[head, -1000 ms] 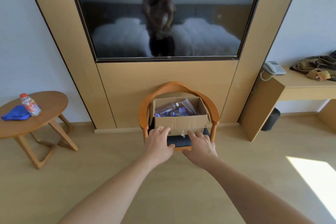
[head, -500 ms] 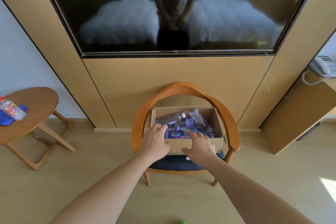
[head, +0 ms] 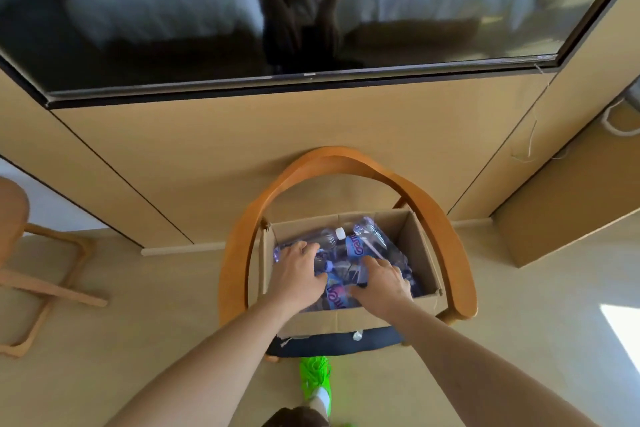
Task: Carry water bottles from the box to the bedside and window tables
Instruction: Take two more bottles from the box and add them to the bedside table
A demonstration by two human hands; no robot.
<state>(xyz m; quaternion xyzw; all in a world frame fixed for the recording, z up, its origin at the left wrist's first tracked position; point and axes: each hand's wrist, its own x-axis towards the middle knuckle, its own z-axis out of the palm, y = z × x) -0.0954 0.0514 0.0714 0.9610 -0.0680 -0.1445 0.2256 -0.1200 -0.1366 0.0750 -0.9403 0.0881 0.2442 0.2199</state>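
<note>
Both hands had moved from the rim down into the open brown cardboard box (head: 420, 246). Nearest, a bright green shoe (head: 316, 378) stood on the floor. The left hand (head: 297, 273) and right hand (head: 380, 279) each curled around clear plastic water bottles with purple labels (head: 360, 246) inside it, on the curved wooden armchair (head: 242, 253) below the dark wall-mounted television (head: 173, 10).

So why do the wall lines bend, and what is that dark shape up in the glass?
Head view: the wide-angle lens bows the panel seams and the TV screen edge; the screen is off and mirrors the person and white beds, softly blurred. A bright sunlight patch blows out on the floor at right. Both hands, left hand and right hand, look sharp.
</note>
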